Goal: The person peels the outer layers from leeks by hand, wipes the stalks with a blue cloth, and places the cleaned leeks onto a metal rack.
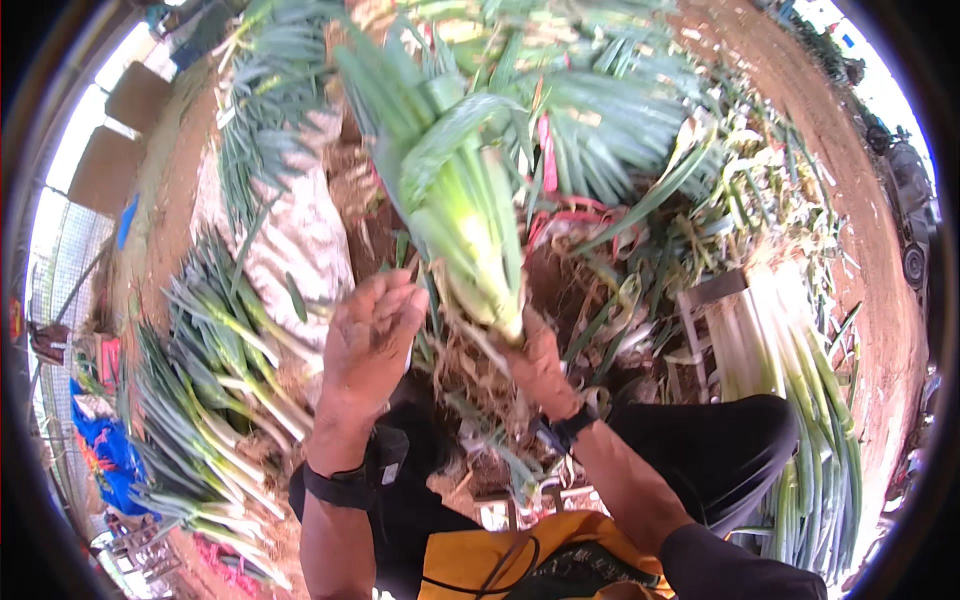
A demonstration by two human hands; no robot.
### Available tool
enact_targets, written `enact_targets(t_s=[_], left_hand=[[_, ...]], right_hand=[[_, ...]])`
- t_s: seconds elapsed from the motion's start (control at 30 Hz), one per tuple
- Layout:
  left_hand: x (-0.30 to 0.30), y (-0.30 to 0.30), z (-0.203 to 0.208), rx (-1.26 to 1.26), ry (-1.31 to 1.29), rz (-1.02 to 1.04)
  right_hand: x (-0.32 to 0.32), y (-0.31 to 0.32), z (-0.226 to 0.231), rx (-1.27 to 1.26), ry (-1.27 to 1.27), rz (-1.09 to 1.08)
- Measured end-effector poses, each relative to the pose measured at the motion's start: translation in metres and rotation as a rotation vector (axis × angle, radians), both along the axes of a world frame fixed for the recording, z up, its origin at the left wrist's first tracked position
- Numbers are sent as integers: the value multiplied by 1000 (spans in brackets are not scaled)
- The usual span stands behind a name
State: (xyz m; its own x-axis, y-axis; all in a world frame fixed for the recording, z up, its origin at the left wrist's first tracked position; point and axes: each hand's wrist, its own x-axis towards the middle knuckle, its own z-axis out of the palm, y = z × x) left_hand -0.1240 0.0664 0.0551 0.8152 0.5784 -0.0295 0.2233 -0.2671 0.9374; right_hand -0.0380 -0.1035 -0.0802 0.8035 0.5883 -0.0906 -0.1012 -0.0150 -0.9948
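My right hand (540, 368) is closed around the root end of a big leek (468, 225), its pale base low and its wide green leaves fanning upward and away from me. Dry roots and withered leaf strips hang beneath that base. To the left of the leek, my left hand (368, 335) is raised with its fingers loosely bent and the thumb apart; nothing shows in it. The leaf tips are slightly blurred.
Loose leeks (235, 375) lie along the left, beside a whitish sack (300, 225). A stack of long white-stemmed leeks (775, 330) rests at the right near a small frame (692, 340). Leaf trimmings (770, 185) and more leeks (610, 125) cover the ground ahead.
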Motion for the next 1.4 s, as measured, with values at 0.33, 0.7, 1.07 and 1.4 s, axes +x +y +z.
enact_targets(t_s=[0.33,0.7,1.07,1.4], left_hand=[[3,-29,41,-896,-530,58],[-6,-32,26,-1003,-555,6],[3,-36,13,-1016,-637,18],[-17,4,37,-942,-663,230]], right_hand=[[-42,-16,105,144,-399,157],[-45,-1,119,167,151,184],[-50,-2,113,352,487,-243],[-48,-7,116,496,286,-99]])
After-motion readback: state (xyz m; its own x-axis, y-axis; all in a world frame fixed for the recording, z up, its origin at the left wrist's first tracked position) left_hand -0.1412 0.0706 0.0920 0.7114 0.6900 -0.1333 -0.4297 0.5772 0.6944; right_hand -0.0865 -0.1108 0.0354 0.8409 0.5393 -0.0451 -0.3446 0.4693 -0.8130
